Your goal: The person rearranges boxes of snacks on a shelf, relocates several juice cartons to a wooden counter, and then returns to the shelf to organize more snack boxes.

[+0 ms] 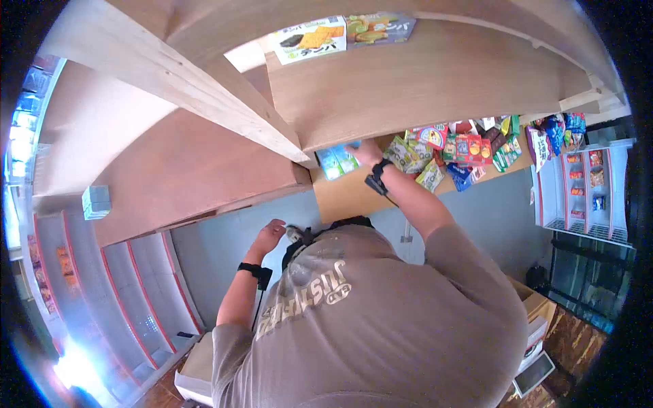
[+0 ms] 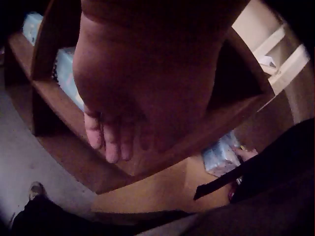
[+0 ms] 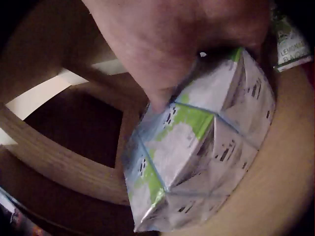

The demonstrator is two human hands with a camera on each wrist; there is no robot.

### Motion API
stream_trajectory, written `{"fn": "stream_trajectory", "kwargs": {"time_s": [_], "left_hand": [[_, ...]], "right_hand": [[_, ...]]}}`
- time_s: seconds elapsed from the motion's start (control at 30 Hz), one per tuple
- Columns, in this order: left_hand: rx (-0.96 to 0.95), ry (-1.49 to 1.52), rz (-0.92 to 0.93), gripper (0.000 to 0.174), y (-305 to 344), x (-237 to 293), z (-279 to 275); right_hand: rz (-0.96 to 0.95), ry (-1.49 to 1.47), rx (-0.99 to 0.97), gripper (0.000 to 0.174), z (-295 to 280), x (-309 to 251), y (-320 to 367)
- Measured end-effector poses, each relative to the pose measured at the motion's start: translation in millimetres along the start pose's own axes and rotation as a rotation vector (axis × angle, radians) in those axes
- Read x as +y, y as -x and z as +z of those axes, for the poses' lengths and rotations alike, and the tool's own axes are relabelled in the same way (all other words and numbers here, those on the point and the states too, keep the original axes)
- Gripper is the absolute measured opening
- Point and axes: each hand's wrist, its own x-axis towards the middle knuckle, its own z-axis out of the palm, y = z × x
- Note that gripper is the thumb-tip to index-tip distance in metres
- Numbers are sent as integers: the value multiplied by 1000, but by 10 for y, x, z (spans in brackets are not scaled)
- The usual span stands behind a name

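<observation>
A blue, white and green wrapped pack [image 1: 335, 162] lies on the tan counter [image 1: 350, 194] beside the wooden post. My right hand [image 1: 367, 153] grips it from above; in the right wrist view the thumb side of the hand [image 3: 182, 44] is against the creased pack [image 3: 184, 147], with the other fingers mostly hidden. My left hand [image 1: 270, 236] is held away from the counter and holds nothing. Seen in the left wrist view, the left hand [image 2: 142, 88] has its fingers extended, while the pack [image 2: 219, 156] stands beyond.
Assorted snack bags [image 1: 469, 149] are heaped right of the pack. Two boxes [image 1: 309, 41] stand on the upper shelf [image 1: 422, 75]. A pale blue pack [image 1: 96, 202] sits on the left wooden surface [image 1: 183, 177]. Display racks [image 1: 578, 190] stand at both sides.
</observation>
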Motion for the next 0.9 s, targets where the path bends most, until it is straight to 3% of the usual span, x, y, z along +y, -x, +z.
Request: {"fn": "stream_trajectory", "kwargs": {"time_s": [0.1,0.17,0.23,0.33,0.5,0.53,0.57,0.63,0.67,0.7,0.77,0.8,0.9], "left_hand": [[-31,15,45,27,-184,370,4],[-33,-56,104,31,-336,623,42],[-192,79,133,38,-525,739,120],[-150,84,250,47,-819,881,292],[-294,218,111,62,-1011,1368,293],[-316,239,80,63,-1065,1342,297],[-336,260,45,63,-1114,1307,287],[-387,200,71,63,-1164,1291,252],[-381,233,30,61,-1098,1391,193],[-374,266,-15,59,-1010,1506,130],[-411,270,-8,60,-946,1568,89],[-414,268,-22,60,-921,1563,84],[-426,291,-41,59,-854,1544,58]], "right_hand": [[282,-45,-74,85,-474,-631,566],[203,-99,53,89,-300,-527,762],[269,-28,2,80,-316,-606,947],[220,-56,9,78,-25,-322,1078],[249,-89,113,62,-43,-480,1378],[338,-298,28,56,-54,-478,1355],[354,-298,32,56,-80,-460,1342],[398,-811,-160,58,-243,-606,1372],[413,-1074,-84,41,-169,-608,1413],[429,-1078,-80,41,-166,-600,1439],[767,-1268,-364,41,-219,-585,1412],[732,-1214,-371,44,-406,-735,1456],[729,-1249,-425,48,-184,-569,1516]]}}
